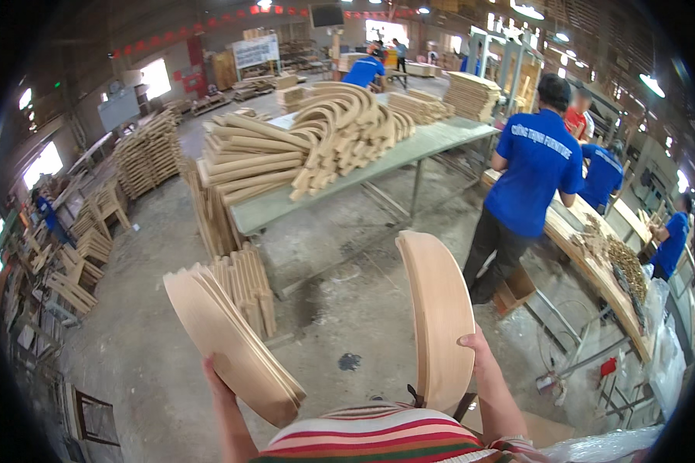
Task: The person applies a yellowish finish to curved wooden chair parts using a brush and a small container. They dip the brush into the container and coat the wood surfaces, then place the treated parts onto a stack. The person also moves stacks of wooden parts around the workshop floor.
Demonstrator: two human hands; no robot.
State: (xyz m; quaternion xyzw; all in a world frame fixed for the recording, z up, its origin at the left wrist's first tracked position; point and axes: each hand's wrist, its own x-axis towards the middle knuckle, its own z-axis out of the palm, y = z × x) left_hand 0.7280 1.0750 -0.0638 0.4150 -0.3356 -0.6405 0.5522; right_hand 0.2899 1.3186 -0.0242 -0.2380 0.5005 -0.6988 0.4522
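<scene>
My left hand (pixel 218 383) is closed round a stack of curved wooden slats (pixel 235 343), tilted up and to the left, its several layers showing along the right edge. A second bundle of curved wooden slats (pixel 440 316) stands nearly upright in my right hand (pixel 480 351), whose thumb presses on its broad face. Most of the fingers on both hands are hidden behind the wood. The two bundles are held apart, in front of my striped top (pixel 371 436).
Ahead is a long table (pixel 347 191) piled with curved wooden parts (pixel 340 127). Upright wooden pieces (pixel 247 285) stand on the floor near its left end. To the right, a person in a blue shirt (pixel 537 166) stands by a workbench (pixel 594 274). Stacked wood (pixel 147 150) rises at the left.
</scene>
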